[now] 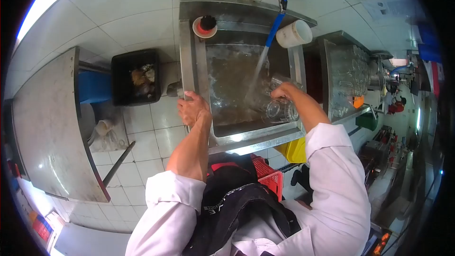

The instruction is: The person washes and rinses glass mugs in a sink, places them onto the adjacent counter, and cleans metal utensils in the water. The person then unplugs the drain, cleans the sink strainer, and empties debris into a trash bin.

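Observation:
My left hand (194, 109) rests on the left rim of a metal sink (201, 61), its fingers curled over the edge. Murky water fills the basin. My right hand (283, 90) is closed at the right side of the sink, around what looks like part of a clear glass mug (280, 82). Just below that hand lies another clear glass (277, 111). Water runs from a blue hose tap (275, 29) down into the basin, beside my right hand. What my right fingers grip is partly hidden.
A white tub (294, 34) and a red-and-black brush in a cup (205, 26) stand on the sink's back corners. A black bin (136, 77) is at left, near a metal table (50, 123). More glasses (353, 71) stand on the right counter. A red crate (268, 177) is below.

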Tool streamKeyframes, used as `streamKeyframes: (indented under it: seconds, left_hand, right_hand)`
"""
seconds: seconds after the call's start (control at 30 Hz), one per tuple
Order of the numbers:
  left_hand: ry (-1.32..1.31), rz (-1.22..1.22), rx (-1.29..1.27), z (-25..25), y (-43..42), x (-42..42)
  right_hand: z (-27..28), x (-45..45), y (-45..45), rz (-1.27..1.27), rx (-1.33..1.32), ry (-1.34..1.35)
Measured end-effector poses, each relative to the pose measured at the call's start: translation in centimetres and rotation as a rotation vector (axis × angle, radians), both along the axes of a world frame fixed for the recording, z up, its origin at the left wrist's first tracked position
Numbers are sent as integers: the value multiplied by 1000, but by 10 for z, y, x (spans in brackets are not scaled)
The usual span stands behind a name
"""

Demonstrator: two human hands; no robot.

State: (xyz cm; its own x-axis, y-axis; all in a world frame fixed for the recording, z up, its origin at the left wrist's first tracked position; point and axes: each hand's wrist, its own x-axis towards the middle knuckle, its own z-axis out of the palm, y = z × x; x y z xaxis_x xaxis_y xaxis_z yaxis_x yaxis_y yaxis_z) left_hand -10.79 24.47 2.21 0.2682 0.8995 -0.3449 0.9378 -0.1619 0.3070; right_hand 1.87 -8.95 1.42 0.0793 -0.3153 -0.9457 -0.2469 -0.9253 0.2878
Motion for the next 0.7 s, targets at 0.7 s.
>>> streamKeyframes:
  seconds: [0.7]
  left_hand:
    - [-9, -321, 22, -23, -2, 5]
  right_hand:
    - [39, -93, 33, -103, 236, -813]
